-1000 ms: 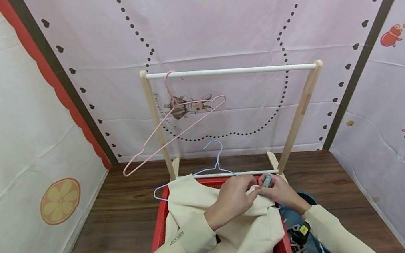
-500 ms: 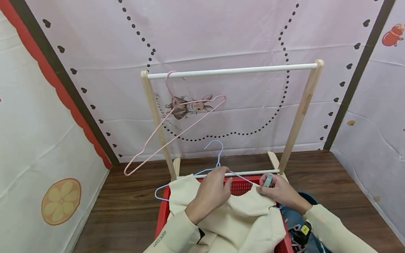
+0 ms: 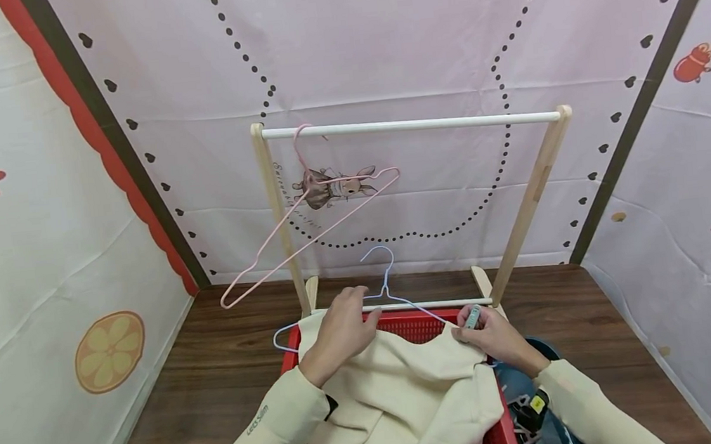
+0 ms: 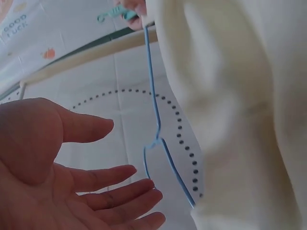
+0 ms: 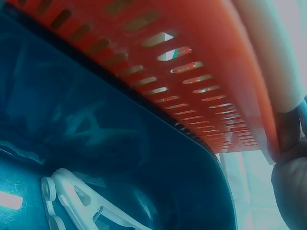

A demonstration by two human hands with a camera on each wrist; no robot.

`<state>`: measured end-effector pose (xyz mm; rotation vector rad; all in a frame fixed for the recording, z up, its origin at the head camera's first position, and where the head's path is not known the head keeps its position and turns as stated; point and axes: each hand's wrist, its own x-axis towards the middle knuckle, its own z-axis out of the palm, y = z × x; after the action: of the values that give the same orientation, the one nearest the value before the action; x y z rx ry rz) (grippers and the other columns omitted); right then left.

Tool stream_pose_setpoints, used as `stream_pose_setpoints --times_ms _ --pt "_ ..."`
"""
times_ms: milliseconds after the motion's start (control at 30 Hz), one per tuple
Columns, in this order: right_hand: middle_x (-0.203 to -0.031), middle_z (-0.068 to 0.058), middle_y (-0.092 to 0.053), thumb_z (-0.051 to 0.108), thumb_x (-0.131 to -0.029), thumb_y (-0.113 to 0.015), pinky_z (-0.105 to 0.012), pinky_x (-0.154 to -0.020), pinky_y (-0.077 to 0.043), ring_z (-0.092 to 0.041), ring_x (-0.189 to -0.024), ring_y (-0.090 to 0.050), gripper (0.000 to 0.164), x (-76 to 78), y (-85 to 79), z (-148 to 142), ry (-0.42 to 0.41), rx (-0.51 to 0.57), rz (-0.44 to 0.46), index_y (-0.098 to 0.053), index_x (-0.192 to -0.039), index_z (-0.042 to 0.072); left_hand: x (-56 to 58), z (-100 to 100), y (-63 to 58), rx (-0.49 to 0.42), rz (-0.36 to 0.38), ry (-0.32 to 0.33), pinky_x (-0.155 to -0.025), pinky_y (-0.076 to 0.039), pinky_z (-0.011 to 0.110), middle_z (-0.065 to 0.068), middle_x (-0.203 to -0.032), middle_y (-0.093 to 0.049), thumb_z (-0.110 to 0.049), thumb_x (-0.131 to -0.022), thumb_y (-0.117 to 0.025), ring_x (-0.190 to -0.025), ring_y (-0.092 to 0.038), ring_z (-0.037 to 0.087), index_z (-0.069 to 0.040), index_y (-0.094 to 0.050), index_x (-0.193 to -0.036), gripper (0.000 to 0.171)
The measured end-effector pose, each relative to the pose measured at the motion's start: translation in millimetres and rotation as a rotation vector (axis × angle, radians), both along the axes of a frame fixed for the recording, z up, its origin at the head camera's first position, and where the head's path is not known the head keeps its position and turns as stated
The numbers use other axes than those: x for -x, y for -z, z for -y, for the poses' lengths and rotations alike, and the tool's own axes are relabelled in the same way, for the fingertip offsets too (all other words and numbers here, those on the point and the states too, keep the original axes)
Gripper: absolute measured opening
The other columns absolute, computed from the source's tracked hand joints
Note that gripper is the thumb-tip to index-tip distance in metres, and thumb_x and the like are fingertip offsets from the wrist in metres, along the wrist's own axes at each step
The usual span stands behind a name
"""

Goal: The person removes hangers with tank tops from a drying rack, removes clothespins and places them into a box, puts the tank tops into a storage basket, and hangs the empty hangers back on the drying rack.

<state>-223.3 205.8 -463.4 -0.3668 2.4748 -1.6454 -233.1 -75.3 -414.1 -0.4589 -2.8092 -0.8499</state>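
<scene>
A cream garment (image 3: 402,394) lies draped over the red basket, with a blue wire hanger (image 3: 388,275) inside its shoulders. My right hand (image 3: 499,340) holds a teal clothespin (image 3: 472,317) at the garment's right shoulder, by the hanger's end. Whether the clothespin bites the cloth is hidden by the fingers. My left hand (image 3: 342,332) hovers over the left shoulder, fingers extended and holding nothing; the left wrist view shows its palm turned to the blue hanger (image 4: 151,86). In the right wrist view only part of my right hand (image 5: 292,187) shows at the edge.
Behind the red basket (image 3: 507,427) stands a wooden rack with a white rail (image 3: 410,125). A pink hanger (image 3: 307,180) hangs from its left end. To the basket's right is a dark blue bin (image 3: 541,348) holding white clips (image 5: 86,199) and other small items.
My left hand has left the right shoulder and moved leftward across the neckline to the left shoulder. My right hand stays with the clothespin at the right shoulder.
</scene>
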Motion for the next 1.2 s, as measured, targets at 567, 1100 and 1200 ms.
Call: stream_pose_setpoints --times_ms 567,1100,1200 --pt "-0.069 -0.002 -0.050 0.015 -0.094 -0.069 -0.023 -0.050 -0.042 -0.009 -0.055 -0.049 0.019 17.2 31.7 -10.8 0.021 -0.028 0.002 -0.056 -0.094 0.001 12.6 34.9 13.3 0.087 0.083 -0.040 -0.103 -0.043 0.050 0.030 -0.128 -0.058 -0.026 -0.094 -0.067 -0.123 -0.054 0.041 0.014 -0.053 -0.131 0.056" --pt "-0.069 -0.002 -0.051 0.018 -0.093 -0.070 -0.023 -0.050 -0.043 -0.010 -0.056 -0.050 0.021 17.2 30.3 -10.6 0.006 0.009 0.015 -0.057 -0.095 0.002 10.8 59.4 18.6 0.172 0.110 -0.063 -0.074 -0.050 0.054 0.018 -0.089 -0.065 -0.025 -0.102 -0.053 -0.087 -0.065 0.038 0.002 -0.068 -0.098 0.031" --pt "-0.069 -0.001 -0.050 0.014 -0.094 -0.068 -0.022 -0.051 -0.042 -0.009 -0.056 -0.049 0.017 14.7 25.4 -8.4 0.006 0.001 0.013 -0.057 -0.095 0.002 10.8 65.3 20.0 0.170 0.114 -0.074 -0.073 -0.048 0.056 0.016 -0.089 -0.066 -0.021 -0.102 -0.050 -0.090 -0.065 0.037 -0.002 -0.068 -0.093 0.028"
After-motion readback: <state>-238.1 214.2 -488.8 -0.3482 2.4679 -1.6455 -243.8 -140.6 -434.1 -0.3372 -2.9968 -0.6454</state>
